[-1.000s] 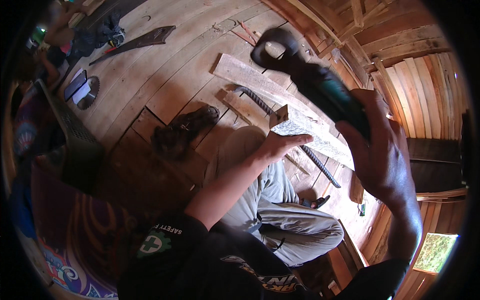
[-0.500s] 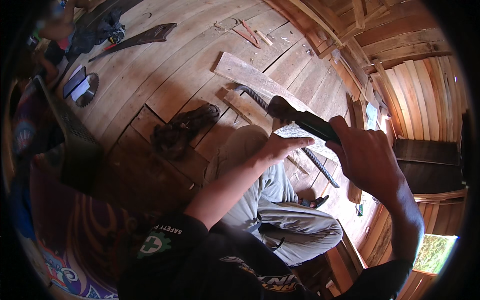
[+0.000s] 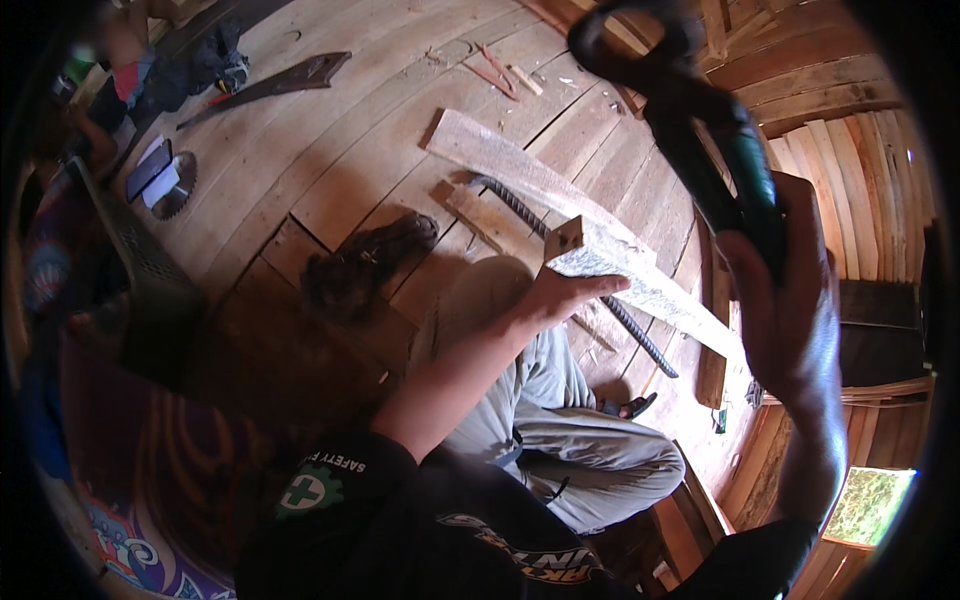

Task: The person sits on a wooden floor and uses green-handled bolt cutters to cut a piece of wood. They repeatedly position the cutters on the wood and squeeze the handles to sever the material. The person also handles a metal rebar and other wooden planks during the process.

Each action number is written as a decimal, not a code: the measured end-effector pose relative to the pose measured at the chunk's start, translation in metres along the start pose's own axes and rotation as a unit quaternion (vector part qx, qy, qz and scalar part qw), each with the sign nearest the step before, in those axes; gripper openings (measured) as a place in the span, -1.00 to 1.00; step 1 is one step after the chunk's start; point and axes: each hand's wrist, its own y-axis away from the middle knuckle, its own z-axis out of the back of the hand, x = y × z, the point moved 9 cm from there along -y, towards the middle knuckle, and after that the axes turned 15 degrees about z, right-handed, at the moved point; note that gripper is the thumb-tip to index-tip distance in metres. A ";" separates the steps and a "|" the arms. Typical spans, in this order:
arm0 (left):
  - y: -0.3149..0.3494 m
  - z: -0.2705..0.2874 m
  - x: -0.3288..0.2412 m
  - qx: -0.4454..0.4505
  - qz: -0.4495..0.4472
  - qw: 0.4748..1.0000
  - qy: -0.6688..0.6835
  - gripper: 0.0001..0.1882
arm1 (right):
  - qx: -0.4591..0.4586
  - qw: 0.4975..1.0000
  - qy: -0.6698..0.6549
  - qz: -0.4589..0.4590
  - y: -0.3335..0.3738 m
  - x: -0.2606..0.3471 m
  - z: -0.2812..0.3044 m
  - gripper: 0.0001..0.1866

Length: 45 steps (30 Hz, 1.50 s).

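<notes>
My right hand [image 3: 790, 300] is closed around the green handles of a pair of carpenter's pincers [image 3: 672, 88], raised in the upper right with the rounded jaws up and away from the wood. A gap shows between the handles. My left hand [image 3: 560, 298] grips a length of sawn timber [image 3: 640, 280] near its squared end, thumb along the sunlit side. Small dark spots mark that end face. Under the timber runs a ribbed steel bar [image 3: 515, 207], which also passes close to my left thumb.
A long plank [image 3: 500, 155] lies beyond the timber. On the floor are a handsaw [image 3: 275, 88], a circular saw blade [image 3: 178, 188], a phone [image 3: 150, 168], red-handled pliers [image 3: 495, 75] and a dark crumpled bundle [image 3: 365, 262]. Another person [image 3: 125, 50] is at the upper left.
My right hand has lifted the pincers from the timber's end, up and to the right, uncovering that end. My left hand has stayed on the timber.
</notes>
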 end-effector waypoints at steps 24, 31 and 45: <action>-0.008 -0.005 0.025 0.006 0.080 0.992 0.094 -0.61 | 0.335 0.933 0.126 0.022 0.022 -0.027 -0.066 -0.74; -0.003 -0.001 0.001 -0.013 0.010 0.999 0.043 -0.50 | 0.111 0.991 0.068 0.038 0.012 -0.006 -0.029 -0.67; -0.014 0.011 0.041 0.033 0.057 0.997 0.050 -0.60 | 0.307 0.929 0.152 0.143 0.024 0.000 -0.063 -0.77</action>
